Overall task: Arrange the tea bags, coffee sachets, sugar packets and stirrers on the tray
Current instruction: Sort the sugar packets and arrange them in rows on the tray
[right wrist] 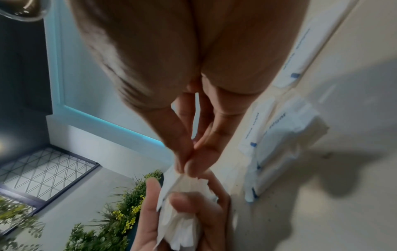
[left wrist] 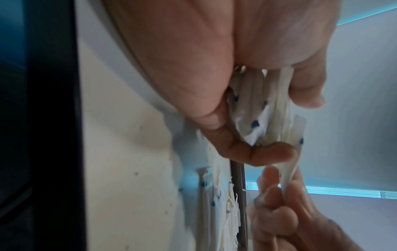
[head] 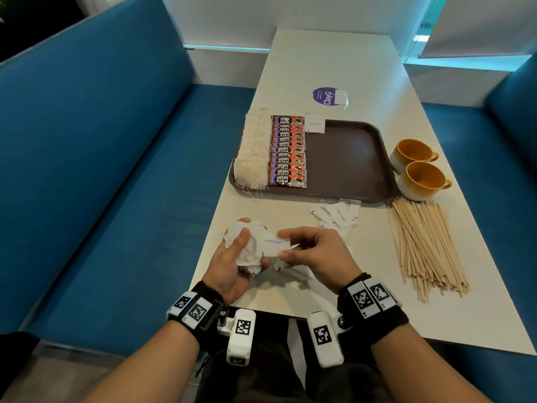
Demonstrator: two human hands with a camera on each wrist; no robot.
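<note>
Sugar packets are the job in hand: the left hand [head: 232, 257] curls round a crumpled bunch of sugar packets [head: 247, 245] above the near end of the white table [head: 334, 68], while the right hand [head: 316, 251] pinches one white sugar packet [head: 274, 246] between thumb and fingertips, still at the edge of the bunch. More loose sugar packets [head: 335, 215] lie on the table just in front of the brown tray [head: 348, 158]. On the tray, the tea bags [head: 252, 149] fill the left column, the Kopi Juan coffee sachets [head: 287, 152] sit in an overlapping row beside them, and a single placed sugar packet [head: 316, 123] lies at the far edge, next to the sachets. The wooden stirrers [head: 424, 245] are heaped on the table to the right, near two yellow mugs [head: 418, 167].

To do this step well, I would draw the pinched packet cleanly free without dragging its neighbours out (the left grip looks loose enough for that), then lay it flat, print up, just below the one already placed, overlapping as the sachets do. Room must remain on the right of the tray for the stirrers.
</note>
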